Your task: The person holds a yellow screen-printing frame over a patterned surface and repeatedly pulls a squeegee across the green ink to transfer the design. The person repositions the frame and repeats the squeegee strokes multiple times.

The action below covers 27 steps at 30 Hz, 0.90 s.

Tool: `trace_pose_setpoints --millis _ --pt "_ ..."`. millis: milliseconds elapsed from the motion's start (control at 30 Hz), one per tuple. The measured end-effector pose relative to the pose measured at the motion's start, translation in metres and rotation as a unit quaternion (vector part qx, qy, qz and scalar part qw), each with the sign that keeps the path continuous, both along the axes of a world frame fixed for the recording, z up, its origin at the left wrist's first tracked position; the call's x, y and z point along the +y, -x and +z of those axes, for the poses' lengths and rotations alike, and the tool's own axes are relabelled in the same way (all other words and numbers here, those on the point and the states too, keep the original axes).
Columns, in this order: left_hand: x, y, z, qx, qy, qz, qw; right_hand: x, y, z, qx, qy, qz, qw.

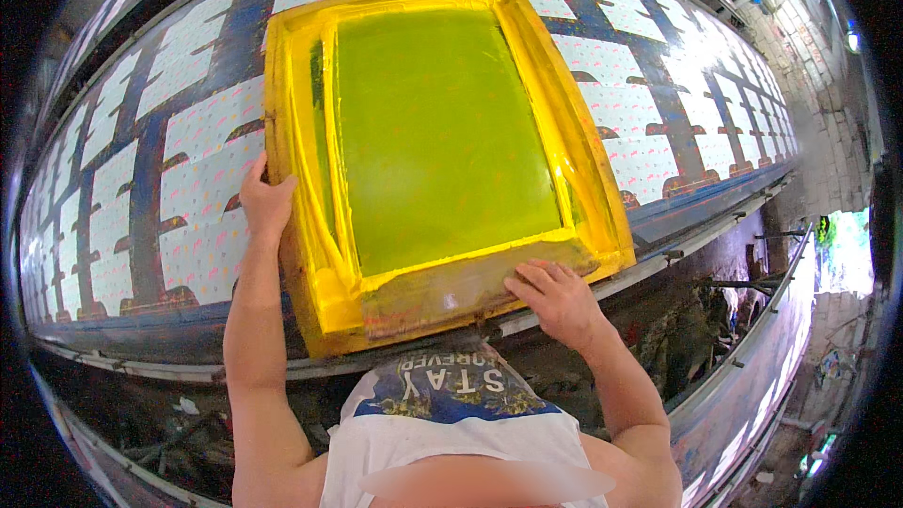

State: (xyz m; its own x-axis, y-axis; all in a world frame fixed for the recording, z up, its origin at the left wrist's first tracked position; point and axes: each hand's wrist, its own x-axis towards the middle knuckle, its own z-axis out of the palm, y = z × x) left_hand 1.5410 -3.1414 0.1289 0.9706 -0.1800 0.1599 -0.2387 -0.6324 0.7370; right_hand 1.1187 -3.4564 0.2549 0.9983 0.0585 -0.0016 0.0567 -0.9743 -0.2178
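A screen printing frame, thickly coated in yellow ink, lies on the long printing table in front of me. Its mesh looks olive green. My left hand grips the frame's left side, the thumb over the edge and the fingers along the outside. Across the near end inside the frame rests a wide, ink-smeared squeegee. On its right part is my right hand, fingers bent over the top. Yellow ink lines the mesh border. What lies directly under the frame is hidden.
Printed white fabric pieces with small coloured marks lie in rows on the dark table, left, right and beyond the frame. A metal rail runs along the near table edge. Another long table stands at lower right, with a brick wall at far right.
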Motion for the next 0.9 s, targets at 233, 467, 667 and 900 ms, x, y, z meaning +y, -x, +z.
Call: trace_pose_setpoints --millis 233,467,667,900 --pt "-0.005 0.0 -0.006 -0.011 -0.041 0.006 0.999 0.03 -0.063 -0.002 0.028 0.011 0.016 0.999" --pt "-0.007 0.005 -0.003 0.025 -0.028 0.008 0.999 0.027 -0.075 0.018 0.124 -0.014 -0.024 0.992" --pt "-0.007 0.006 -0.006 0.005 -0.041 0.021 0.999 0.049 -0.046 0.0 0.059 0.002 -0.039 0.998" --pt "0.002 -0.001 -0.012 0.011 -0.023 -0.015 1.0 0.028 -0.088 -0.038 -0.076 0.047 -0.006 0.996"
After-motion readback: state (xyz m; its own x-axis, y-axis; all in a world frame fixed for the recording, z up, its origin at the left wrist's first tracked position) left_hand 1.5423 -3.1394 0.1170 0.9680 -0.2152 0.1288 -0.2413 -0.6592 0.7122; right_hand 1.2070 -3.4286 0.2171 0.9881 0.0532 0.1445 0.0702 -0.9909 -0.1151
